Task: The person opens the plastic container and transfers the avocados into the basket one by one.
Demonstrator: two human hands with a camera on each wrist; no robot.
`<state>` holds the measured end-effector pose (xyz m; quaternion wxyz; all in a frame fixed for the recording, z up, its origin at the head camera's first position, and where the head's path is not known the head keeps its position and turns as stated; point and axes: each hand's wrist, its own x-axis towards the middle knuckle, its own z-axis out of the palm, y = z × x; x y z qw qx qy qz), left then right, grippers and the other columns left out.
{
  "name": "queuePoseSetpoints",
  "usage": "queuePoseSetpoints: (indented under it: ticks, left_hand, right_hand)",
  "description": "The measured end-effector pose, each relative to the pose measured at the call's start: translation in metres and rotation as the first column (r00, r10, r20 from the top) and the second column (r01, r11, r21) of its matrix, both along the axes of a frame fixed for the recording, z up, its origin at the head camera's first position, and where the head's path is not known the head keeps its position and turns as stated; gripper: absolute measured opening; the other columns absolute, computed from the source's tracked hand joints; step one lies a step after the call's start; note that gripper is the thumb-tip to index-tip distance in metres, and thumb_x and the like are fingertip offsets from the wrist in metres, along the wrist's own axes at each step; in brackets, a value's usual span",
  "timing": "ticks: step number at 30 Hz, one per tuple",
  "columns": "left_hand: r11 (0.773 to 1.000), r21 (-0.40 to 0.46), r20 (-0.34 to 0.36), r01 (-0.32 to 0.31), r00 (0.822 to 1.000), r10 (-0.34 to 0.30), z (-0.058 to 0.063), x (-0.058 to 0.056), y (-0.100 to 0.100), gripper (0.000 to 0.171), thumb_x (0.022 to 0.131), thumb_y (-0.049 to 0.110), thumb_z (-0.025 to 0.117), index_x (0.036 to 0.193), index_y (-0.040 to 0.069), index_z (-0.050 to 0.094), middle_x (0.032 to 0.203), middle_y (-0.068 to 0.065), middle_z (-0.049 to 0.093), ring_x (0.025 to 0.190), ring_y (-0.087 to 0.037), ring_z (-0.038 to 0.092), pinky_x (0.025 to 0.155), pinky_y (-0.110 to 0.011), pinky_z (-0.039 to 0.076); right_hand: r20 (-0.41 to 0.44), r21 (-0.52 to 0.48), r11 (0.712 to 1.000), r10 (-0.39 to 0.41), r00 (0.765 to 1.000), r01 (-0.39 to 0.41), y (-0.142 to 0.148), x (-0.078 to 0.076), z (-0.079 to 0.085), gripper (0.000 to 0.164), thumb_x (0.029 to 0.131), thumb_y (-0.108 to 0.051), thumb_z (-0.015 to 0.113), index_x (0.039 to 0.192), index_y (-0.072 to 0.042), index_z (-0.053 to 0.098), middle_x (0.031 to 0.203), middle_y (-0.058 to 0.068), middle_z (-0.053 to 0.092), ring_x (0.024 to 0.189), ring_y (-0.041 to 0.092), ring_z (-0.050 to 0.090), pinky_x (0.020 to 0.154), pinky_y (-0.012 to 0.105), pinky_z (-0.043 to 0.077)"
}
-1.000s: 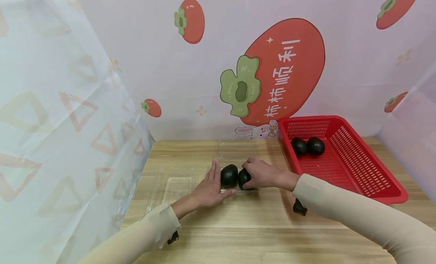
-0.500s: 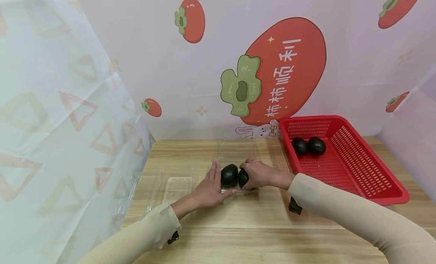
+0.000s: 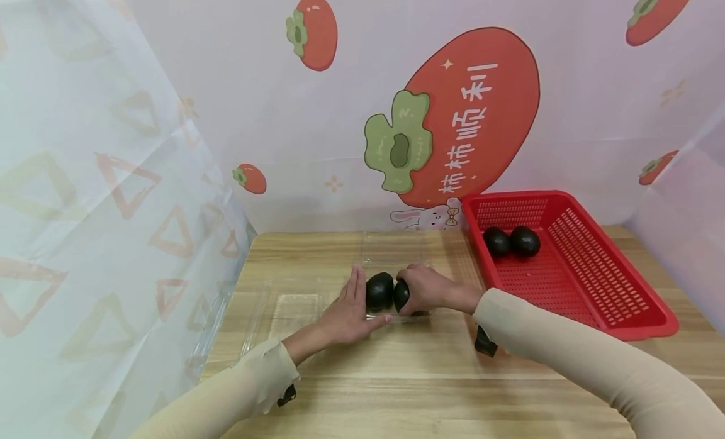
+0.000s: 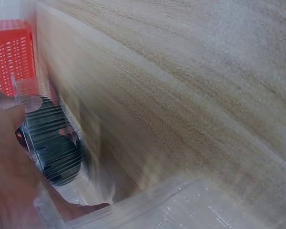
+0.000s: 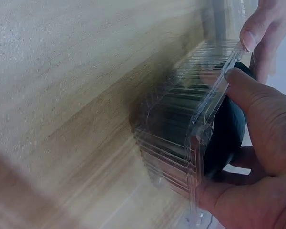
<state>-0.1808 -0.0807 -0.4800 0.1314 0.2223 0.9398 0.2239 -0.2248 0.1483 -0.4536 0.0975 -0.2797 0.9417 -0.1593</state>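
Observation:
A clear plastic clamshell box (image 5: 157,138) with ribbed walls stands on the table, its lid (image 3: 393,245) laid back behind it. Inside it, at the left, sits a dark avocado (image 3: 379,291). My right hand (image 3: 425,289) grips a second dark avocado (image 3: 401,294) at the right end of the box, fingers over the far side and thumb at the near side. My left hand (image 3: 342,316) rests against the box's left end with straight fingers. Its thumb (image 5: 250,40) lies along the near rim. The right hand hides much of the second avocado.
A red perforated basket (image 3: 572,263) stands at the back right, with two dark avocados (image 3: 511,241) in its left far corner. Another clear box (image 3: 294,310) lies left of my left hand. A printed cloth backdrop (image 3: 317,112) borders the table.
My right hand has shifted slightly left with the avocado, turning a little at the wrist and closing in on the first avocado. The left hand holds its place.

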Motion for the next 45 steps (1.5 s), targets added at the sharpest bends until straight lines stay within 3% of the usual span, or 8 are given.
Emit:
queuePoseSetpoints:
  ticks: [10, 19, 27, 36, 45]
  left_hand:
    - [1.0, -0.003, -0.002, -0.001, 1.0, 0.001, -0.001, -0.001, -0.001, 0.113, 0.102, 0.065, 0.057, 0.167, -0.006, -0.001, 0.175, -0.026, -0.008, 0.159, -0.047, 0.015, 0.123, -0.056, 0.032]
    - [1.0, -0.007, -0.011, -0.005, 1.0, 0.005, 0.0, 0.001, -0.001, 0.113, 0.102, 0.066, 0.057, 0.167, -0.007, 0.0, 0.175, -0.026, -0.007, 0.16, -0.046, 0.015, 0.121, -0.057, 0.034]
    - [1.0, -0.009, -0.021, -0.008, 1.0, 0.008, 0.001, 0.001, -0.001, 0.115, 0.101, 0.069, 0.056, 0.166, -0.008, 0.001, 0.175, -0.027, -0.006, 0.159, -0.047, 0.018, 0.12, -0.059, 0.036]
    - [0.999, -0.038, -0.008, -0.019, 1.0, 0.019, 0.001, 0.001, 0.0, 0.117, 0.1, 0.07, 0.056, 0.167, -0.004, -0.004, 0.176, -0.025, -0.008, 0.158, -0.048, 0.02, 0.119, -0.059, 0.037]
    - [0.999, -0.031, -0.017, -0.023, 1.0, 0.022, 0.001, 0.002, 0.0, 0.117, 0.099, 0.071, 0.057, 0.167, -0.004, -0.002, 0.176, -0.024, -0.007, 0.158, -0.047, 0.021, 0.119, -0.057, 0.038]
  right_hand:
    - [-0.008, -0.038, 0.999, -0.004, 1.0, 0.004, 0.004, -0.004, -0.006, 0.068, 0.065, -0.029, 0.099, 0.118, 0.004, 0.074, 0.107, 0.015, 0.073, 0.092, 0.021, 0.065, 0.079, 0.035, 0.058]
    - [0.017, -0.081, 0.997, -0.008, 1.0, 0.009, 0.005, -0.003, -0.002, 0.067, 0.067, -0.028, 0.1, 0.12, 0.004, 0.074, 0.106, 0.013, 0.073, 0.089, 0.019, 0.064, 0.075, 0.032, 0.058]
    - [0.053, -0.097, 0.995, 0.001, 0.999, 0.004, 0.008, -0.003, -0.001, 0.07, 0.07, -0.03, 0.099, 0.126, 0.003, 0.072, 0.117, 0.015, 0.072, 0.096, 0.022, 0.064, 0.082, 0.036, 0.06]
    - [0.024, -0.14, 0.989, 0.041, 0.999, -0.037, 0.011, -0.002, 0.011, 0.067, 0.07, -0.025, 0.097, 0.125, 0.004, 0.071, 0.114, 0.013, 0.073, 0.09, 0.019, 0.066, 0.076, 0.032, 0.059]
    - [-0.004, -0.149, 0.984, 0.096, 0.995, -0.096, 0.018, 0.002, 0.023, 0.068, 0.072, -0.025, 0.096, 0.128, 0.004, 0.07, 0.121, 0.014, 0.073, 0.096, 0.021, 0.067, 0.081, 0.033, 0.06]
